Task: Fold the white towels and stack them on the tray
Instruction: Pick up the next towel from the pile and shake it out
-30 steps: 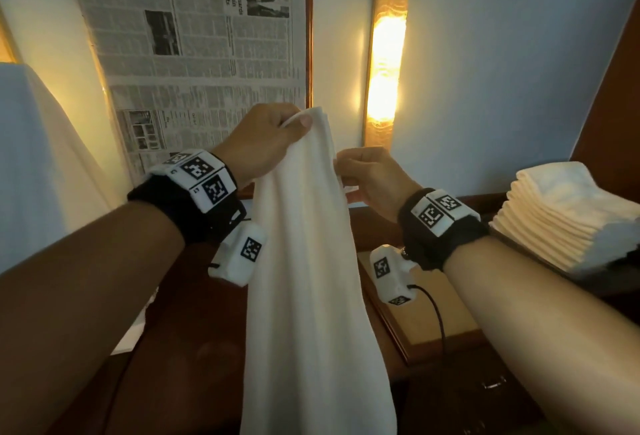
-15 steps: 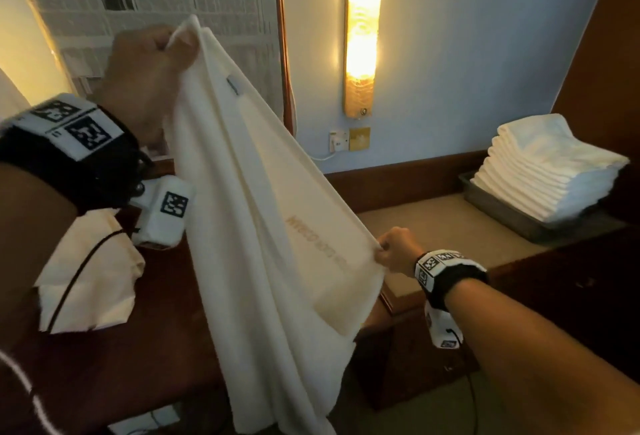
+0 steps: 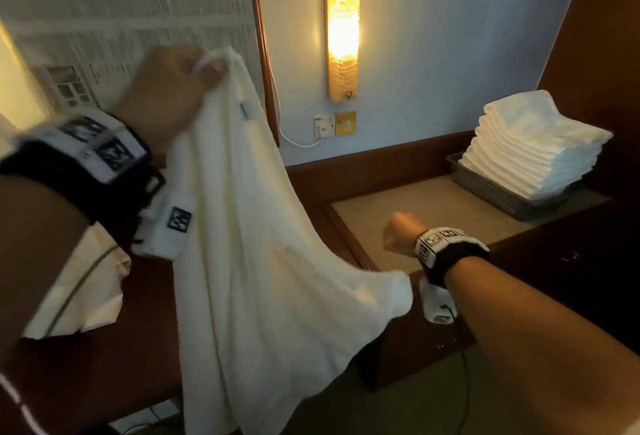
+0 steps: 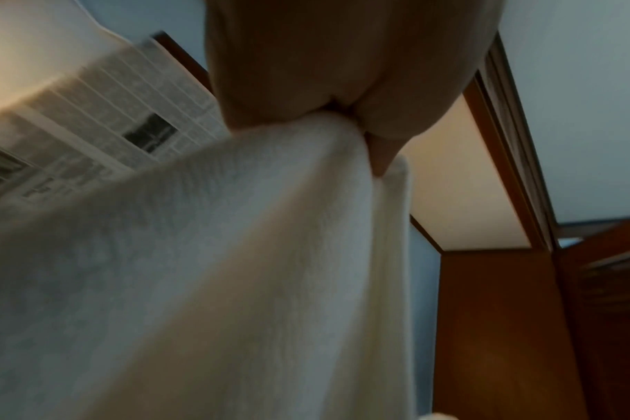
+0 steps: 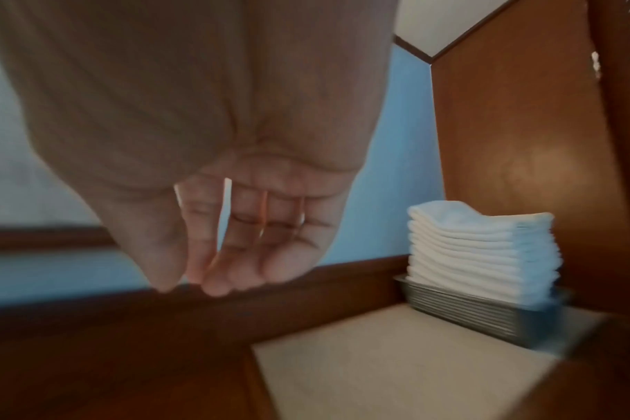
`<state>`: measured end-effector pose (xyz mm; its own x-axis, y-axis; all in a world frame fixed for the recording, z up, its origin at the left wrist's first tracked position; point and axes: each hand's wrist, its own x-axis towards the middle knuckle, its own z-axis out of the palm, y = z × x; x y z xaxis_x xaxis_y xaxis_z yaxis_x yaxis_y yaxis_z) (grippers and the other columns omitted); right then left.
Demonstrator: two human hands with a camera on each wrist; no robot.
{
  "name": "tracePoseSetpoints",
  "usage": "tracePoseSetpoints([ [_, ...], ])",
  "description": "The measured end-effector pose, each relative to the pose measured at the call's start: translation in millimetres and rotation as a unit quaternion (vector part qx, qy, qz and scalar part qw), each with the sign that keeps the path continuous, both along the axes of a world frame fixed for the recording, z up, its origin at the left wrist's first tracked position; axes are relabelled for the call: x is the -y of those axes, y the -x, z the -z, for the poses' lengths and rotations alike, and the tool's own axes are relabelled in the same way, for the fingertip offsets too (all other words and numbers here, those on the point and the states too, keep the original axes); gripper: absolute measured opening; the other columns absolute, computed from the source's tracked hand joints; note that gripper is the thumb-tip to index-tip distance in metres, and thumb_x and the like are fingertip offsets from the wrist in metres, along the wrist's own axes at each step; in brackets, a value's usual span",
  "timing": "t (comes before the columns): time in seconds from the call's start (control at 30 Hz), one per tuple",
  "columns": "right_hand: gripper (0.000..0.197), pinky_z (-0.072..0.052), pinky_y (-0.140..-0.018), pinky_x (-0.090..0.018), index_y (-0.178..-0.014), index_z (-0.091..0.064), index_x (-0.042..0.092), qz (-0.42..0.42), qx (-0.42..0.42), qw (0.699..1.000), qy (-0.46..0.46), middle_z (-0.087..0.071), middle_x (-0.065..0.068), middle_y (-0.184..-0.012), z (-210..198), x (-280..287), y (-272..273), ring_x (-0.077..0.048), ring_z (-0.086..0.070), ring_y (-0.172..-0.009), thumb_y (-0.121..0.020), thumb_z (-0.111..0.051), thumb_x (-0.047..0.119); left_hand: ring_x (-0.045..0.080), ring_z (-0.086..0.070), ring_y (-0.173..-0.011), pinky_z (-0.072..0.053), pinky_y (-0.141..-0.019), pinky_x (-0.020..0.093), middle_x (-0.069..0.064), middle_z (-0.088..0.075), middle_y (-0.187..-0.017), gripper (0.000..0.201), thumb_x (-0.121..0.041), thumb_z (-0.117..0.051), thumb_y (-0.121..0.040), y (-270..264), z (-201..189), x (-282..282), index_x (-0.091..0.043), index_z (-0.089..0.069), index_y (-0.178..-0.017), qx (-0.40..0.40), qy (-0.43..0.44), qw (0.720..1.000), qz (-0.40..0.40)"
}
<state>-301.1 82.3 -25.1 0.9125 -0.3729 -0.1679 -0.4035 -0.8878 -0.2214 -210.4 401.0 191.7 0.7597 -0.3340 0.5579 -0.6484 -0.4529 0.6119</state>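
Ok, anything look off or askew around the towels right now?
Nothing damaged or spilled. The towel hangs from the left hand alone; the right hand holds nothing. The top towel on the stack in the tray sits a bit rumpled.

Place: hotel room.
Signs: tall glowing amber wall lamp (image 3: pixel 342 24) at 12 o'clock; dark wooden bench (image 3: pixel 426 206); stacked folded white towels (image 3: pixel 533 154) in grey metal tray (image 3: pixel 485 188) at 2 o'clock.

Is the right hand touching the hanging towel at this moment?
Apart. The right wrist view shows the right hand with loosely bent fingers holding nothing; the head view shows a gap between it and the towel, which only the left hand holds.
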Motion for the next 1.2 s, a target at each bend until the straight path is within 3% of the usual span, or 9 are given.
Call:
tracePoseSetpoints([
  [0.07,0.015,-0.048,-0.067,-0.028,-0.085,-0.072,0.011,-0.072,0.146,0.980,-0.111,-0.070,-0.006,-0.086,-38,-34,-12,-0.020,-0.067,-0.080,-0.092,-0.060,0.017,0.003,-0.042,-0.061,-0.036,-0.061,0.020,-0.006,-0.050,-0.070,0.032,-0.032,-0.054,-0.103,8,18,20,-0.023,-0.060,-0.072,-0.002,-0.016,0.999,0.046],
  [0.2,0.022,-0.048,-0.050,-0.026,-0.084,-0.068,0.002,-0.141,0.366,0.862,-0.320,-0.068,-0.015,-0.077,-113,-92,-6,-0.016,-0.057,-0.052,-0.096,-0.062,0.020,0.012,-0.046,-0.064,-0.038,-0.062,0.025,0.008,-0.053,-0.073,0.033,-0.029,-0.055,-0.103,8,43,43,-0.004,-0.065,-0.085,-0.047,-0.029,0.996,0.065],
  [0.33,0.025,-0.051,-0.050,-0.034,-0.093,-0.067,0.004,-0.172,0.393,0.835,-0.345,-0.069,-0.012,-0.085,-135,-114,-10,-0.021,-0.059,-0.050,-0.094,-0.066,0.029,0.022,-0.057,-0.078,-0.044,-0.072,0.034,0.022,-0.067,-0.091,0.029,-0.029,-0.056,-0.102,13,47,50,-0.004,-0.070,-0.096,-0.042,-0.007,0.997,0.066],
  [0.5,0.028,-0.051,-0.051,-0.031,-0.091,-0.064,0.010,-0.146,0.420,0.814,-0.374,-0.066,-0.007,-0.088,-131,-125,-19,-0.015,-0.059,-0.053,-0.089,-0.071,0.037,0.034,-0.066,-0.090,-0.054,-0.083,0.048,0.019,-0.069,-0.094,0.028,-0.031,-0.055,-0.103,15,39,46,-0.008,-0.071,-0.100,-0.047,0.005,0.997,0.059],
  [0.6,0.025,-0.058,-0.060,-0.038,-0.088,-0.065,0.009,-0.144,0.419,0.844,-0.302,-0.067,-0.009,-0.087,-133,-127,-25,-0.020,-0.065,-0.067,-0.090,-0.070,0.034,0.026,-0.066,-0.083,-0.055,-0.081,0.044,0.018,-0.069,-0.092,0.025,-0.029,-0.056,-0.102,11,38,45,-0.009,-0.071,-0.096,-0.054,0.014,0.997,0.055],
  [0.67,0.023,-0.060,-0.059,-0.042,-0.090,-0.064,0.007,-0.145,0.380,0.863,-0.301,-0.068,-0.012,-0.086,-137,-126,-26,-0.026,-0.068,-0.064,-0.095,-0.063,0.029,0.023,-0.064,-0.081,-0.054,-0.078,0.040,0.016,-0.070,-0.091,0.024,-0.028,-0.057,-0.102,8,37,44,-0.012,-0.071,-0.092,-0.057,0.029,0.996,0.058],
  [0.83,0.023,-0.048,-0.046,-0.031,-0.103,-0.063,0.005,-0.160,0.311,0.842,-0.411,-0.070,-0.008,-0.076,-133,-121,-19,-0.019,-0.055,-0.045,-0.098,-0.060,0.027,0.012,-0.053,-0.067,-0.045,-0.066,0.028,0.004,-0.059,-0.076,0.026,-0.028,-0.055,-0.102,-5,27,40,-0.014,-0.068,-0.084,-0.042,0.081,0.995,0.029],
  [1.03,0.016,-0.045,-0.046,-0.025,-0.101,-0.067,0.014,-0.129,0.142,0.892,-0.408,-0.070,0.000,-0.079,-47,-93,-9,-0.008,-0.054,-0.047,-0.098,-0.061,0.029,-0.006,-0.046,-0.051,-0.038,-0.051,0.012,-0.010,-0.048,-0.066,0.025,-0.033,-0.056,-0.101,-24,3,26,-0.022,-0.060,-0.079,-0.034,0.107,0.993,-0.021],
  [1.2,0.027,-0.051,-0.050,-0.035,-0.096,-0.069,0.010,0.014,0.039,0.945,-0.323,-0.065,-0.006,-0.071,47,-21,28,-0.012,-0.054,-0.045,-0.099,-0.058,0.034,0.002,-0.054,-0.071,-0.044,-0.073,0.024,-0.008,-0.061,-0.084,0.020,-0.044,-0.056,-0.097,-42,-5,-4,-0.028,-0.066,-0.101,-0.028,0.120,0.990,-0.062],
])
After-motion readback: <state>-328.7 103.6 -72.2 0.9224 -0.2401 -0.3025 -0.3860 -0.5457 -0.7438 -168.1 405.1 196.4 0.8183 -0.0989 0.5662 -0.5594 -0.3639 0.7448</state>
